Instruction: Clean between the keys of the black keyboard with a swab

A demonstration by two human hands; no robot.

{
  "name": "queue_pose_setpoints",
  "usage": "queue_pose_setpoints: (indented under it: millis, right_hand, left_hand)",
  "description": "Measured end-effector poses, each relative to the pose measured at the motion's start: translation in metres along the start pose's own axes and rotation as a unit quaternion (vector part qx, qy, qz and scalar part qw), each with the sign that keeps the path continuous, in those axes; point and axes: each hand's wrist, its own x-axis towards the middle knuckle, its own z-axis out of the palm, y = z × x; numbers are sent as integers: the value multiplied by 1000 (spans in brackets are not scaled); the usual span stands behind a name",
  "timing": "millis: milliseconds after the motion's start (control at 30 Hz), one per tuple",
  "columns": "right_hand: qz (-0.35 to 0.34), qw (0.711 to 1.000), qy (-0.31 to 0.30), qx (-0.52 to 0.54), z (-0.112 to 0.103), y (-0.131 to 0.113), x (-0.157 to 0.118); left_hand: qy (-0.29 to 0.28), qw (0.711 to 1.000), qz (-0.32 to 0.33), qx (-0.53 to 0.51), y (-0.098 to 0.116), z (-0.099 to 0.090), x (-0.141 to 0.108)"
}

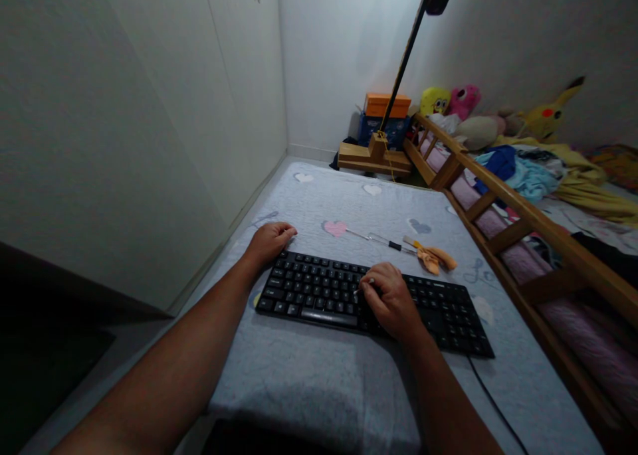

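Observation:
A black keyboard (329,317) lies slightly turned on the pale blue, heart-patterned cover. My right hand (391,299) is over its middle keys, fingers pinched on a thin white stick that looks like a cotton swab (357,292). At the keyboard's far left corner, my left hand (272,242) rests with curled fingers pressed together; whether they grip anything is hidden. Beyond the keyboard lie a thin metal wire tool with a black grip (395,246), a small brush with a yellow handle (411,242) and a crumpled orange cloth (434,260).
A black cable (491,392) trails from the keyboard toward the near right. Along the right runs a wooden bed rail (518,206), with clothes and plush toys behind it. White cabinet doors (164,109) flank the left. A wooden lamp base (376,153) and boxes stand at the far end.

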Motion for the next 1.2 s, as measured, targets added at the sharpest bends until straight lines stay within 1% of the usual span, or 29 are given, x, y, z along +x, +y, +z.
queue_pose_setpoints:
  millis: [233, 367, 633, 833, 1033, 1200]
  right_hand:
    - [2, 1000, -14, 14, 2, -2, 0]
    - [-5, 1000, -10, 14, 2, -1, 1]
    - [8, 1000, 4, 3, -2, 7, -2]
    - [7, 1000, 6, 10, -2, 5, -2]
    - [9, 1000, -6, 21, -1, 5, -3]
    - [14, 1000, 2, 13, -3, 7, -3]
  left_hand:
    - [2, 1000, 4, 16, 0, -1, 1]
    - [5, 1000, 5, 14, 0, -1, 1]
    - [3, 1000, 3, 8, -4, 1, 1]
    - [5, 1000, 6, 15, -2, 1, 1]
    - [9, 1000, 7, 15, -4, 2, 2]
    - [8, 1000, 6, 20, -3, 2, 3]
